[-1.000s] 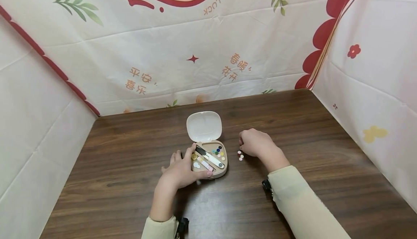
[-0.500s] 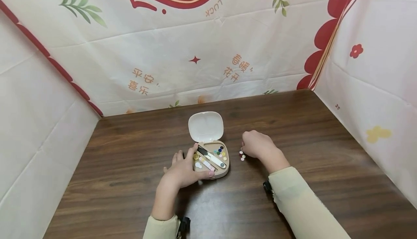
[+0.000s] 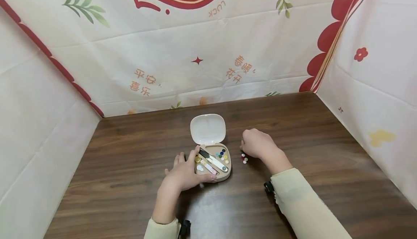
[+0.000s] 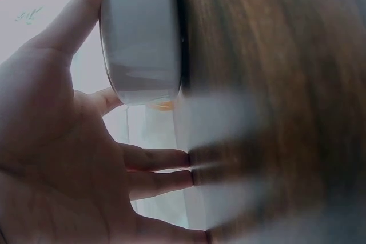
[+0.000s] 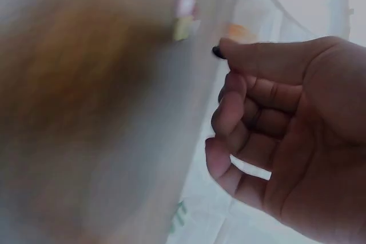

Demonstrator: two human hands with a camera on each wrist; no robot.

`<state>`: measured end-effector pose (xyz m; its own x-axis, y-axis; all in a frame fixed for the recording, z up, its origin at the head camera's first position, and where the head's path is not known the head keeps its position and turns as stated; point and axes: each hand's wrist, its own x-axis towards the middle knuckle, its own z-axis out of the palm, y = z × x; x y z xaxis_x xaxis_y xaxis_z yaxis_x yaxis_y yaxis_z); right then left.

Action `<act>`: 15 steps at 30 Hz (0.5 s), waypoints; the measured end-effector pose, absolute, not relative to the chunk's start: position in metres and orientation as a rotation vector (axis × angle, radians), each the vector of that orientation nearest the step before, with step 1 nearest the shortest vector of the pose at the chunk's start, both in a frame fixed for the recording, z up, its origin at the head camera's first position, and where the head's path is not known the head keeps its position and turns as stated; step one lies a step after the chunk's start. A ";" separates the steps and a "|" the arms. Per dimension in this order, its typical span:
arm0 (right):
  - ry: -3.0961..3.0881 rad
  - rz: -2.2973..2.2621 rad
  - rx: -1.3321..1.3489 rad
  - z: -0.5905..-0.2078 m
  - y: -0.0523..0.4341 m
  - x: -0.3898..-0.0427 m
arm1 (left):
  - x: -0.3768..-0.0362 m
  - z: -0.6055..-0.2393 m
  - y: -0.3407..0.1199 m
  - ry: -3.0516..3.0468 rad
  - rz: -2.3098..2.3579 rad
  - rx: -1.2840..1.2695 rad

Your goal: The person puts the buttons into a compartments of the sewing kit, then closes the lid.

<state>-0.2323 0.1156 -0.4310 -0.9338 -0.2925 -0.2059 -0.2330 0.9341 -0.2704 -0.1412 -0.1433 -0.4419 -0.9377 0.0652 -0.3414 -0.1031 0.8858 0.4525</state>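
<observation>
A small beige sewing case (image 3: 224, 174) lies open on the brown table (image 3: 130, 159), its white lid (image 3: 207, 128) standing up behind. Inside are a black-and-white tool (image 3: 213, 158), coloured buttons (image 3: 222, 154) and a gold thimble (image 3: 197, 159). My left hand (image 3: 192, 168) grips the case's left side, thumb along the front and index finger on the far rim; the left wrist view shows the case wall (image 4: 140, 44). My right hand (image 3: 243, 148) is curled just right of the case and pinches a small dark button (image 5: 217, 52). A few pale loose buttons (image 3: 244, 159) lie below its fingertips.
Printed cloth walls (image 3: 195, 51) close in the table at the back, left and right. Both cream sleeves (image 3: 299, 203) come in from the near edge. Bare wood lies to the left and right of the hands.
Both hands keep nearly the same places. The view has shifted a little, and the right hand's fingertips have edged slightly over the loose buttons.
</observation>
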 end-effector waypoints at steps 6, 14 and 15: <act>2.817 -0.538 -0.454 -0.415 0.100 -0.227 | -0.140 -0.441 -0.141 2.701 0.670 -0.027; 2.794 -0.578 -0.517 -0.415 0.081 -0.220 | -0.141 -0.439 -0.141 2.701 0.680 -0.022; 2.793 -0.586 -0.524 -0.416 0.079 -0.220 | -0.141 -0.439 -0.142 2.701 0.679 -0.022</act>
<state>-0.2199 0.0793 -0.4160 -0.9070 -0.3906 -0.1573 -0.2945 0.8555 -0.4259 -0.1408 -0.1415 -0.4387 -0.9370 0.0700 -0.3423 -0.1002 0.8848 0.4551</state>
